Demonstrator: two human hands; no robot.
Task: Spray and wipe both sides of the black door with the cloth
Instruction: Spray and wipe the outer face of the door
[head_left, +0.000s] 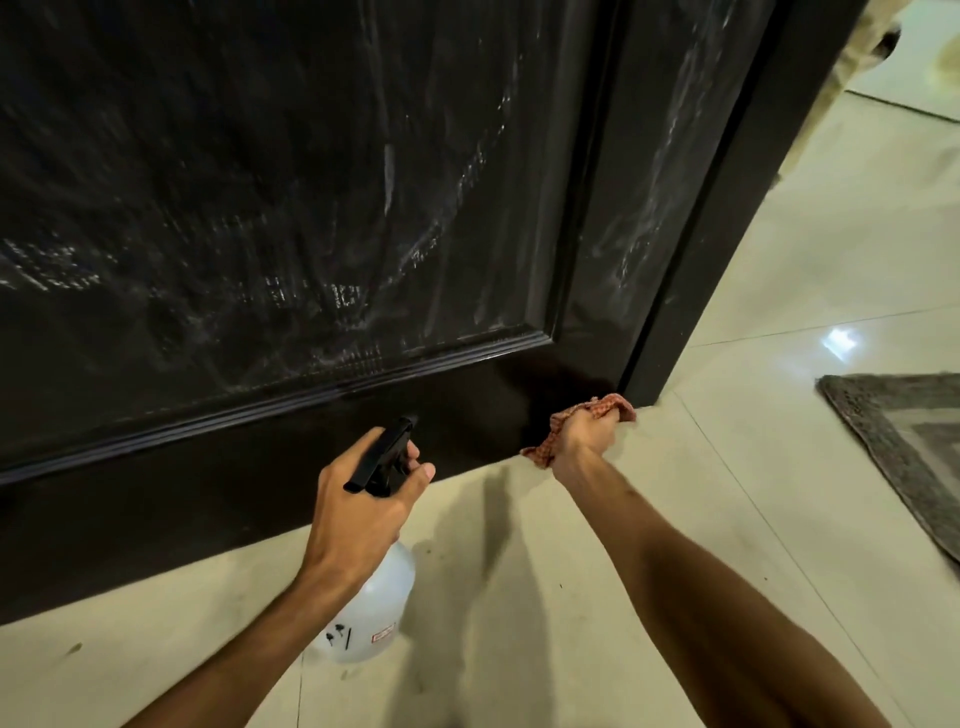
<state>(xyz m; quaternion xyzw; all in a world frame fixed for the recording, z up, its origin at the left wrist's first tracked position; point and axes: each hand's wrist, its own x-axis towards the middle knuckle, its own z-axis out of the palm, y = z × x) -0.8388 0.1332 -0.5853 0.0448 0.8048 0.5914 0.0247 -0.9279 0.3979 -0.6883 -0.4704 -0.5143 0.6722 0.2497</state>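
Observation:
The black door (291, 197) fills the upper left, its panel streaked with wet smears. My left hand (358, 509) grips a white spray bottle (371, 608) by its black trigger head (387, 457), nozzle pointing at the door's bottom rail. My right hand (589, 434) holds a bunched red-checked cloth (613, 404) pressed against the door's lower right corner, close to the floor.
Pale glossy floor tiles (519, 597) lie below the door. A grey mat (904, 452) sits at the right edge. The door's free edge (696, 249) stands open toward a lit tiled area at the upper right.

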